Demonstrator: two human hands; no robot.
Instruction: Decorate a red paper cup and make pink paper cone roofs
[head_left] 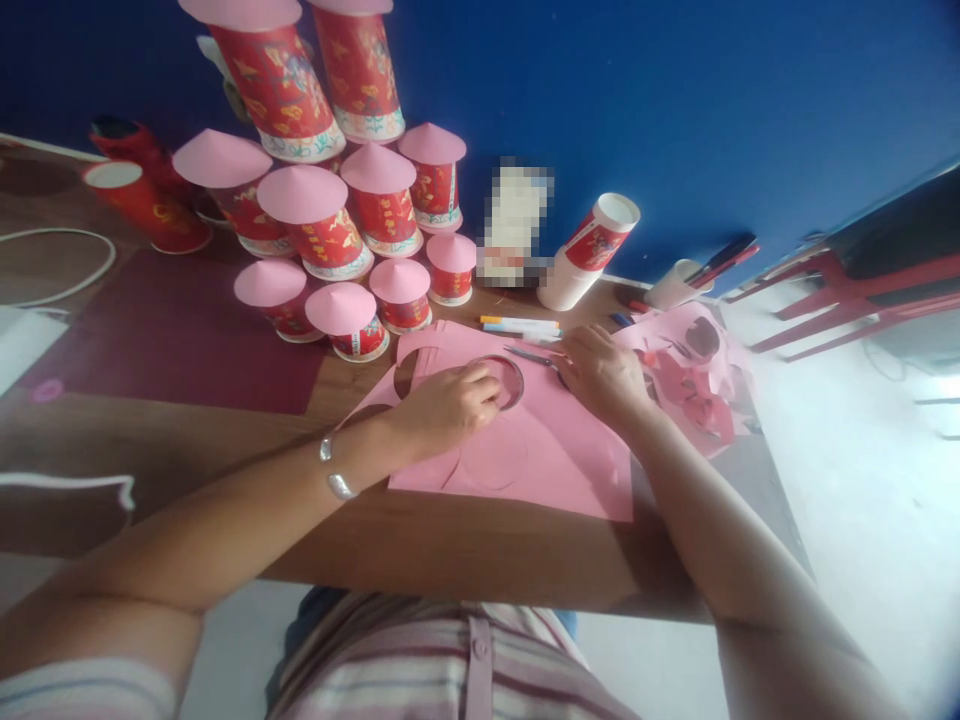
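My left hand (454, 408), with a silver bangle at its wrist, rests over pink paper with its fingers curled at a round ring (517, 385). The ring lies flat, and my fingers cover its left part. Below it, a faint circle outline shows on the pink paper (577, 470). My right hand (602, 372) is bent around the handle end of a pair of scissors (529, 356), whose blades point left over the sheet. Its fingertips are partly hidden. Several sheets lie stacked, with curved cut-outs at their left edge.
Red paper-cup lanterns with pink cone roofs (304, 195) stand at back left. Markers (521, 326) lie behind the paper. A cup stack (589, 250) and a pen cup (675, 287) stand by the blue wall. Pink scraps (697, 390) lie right; a red chair (847, 290) stands beyond.
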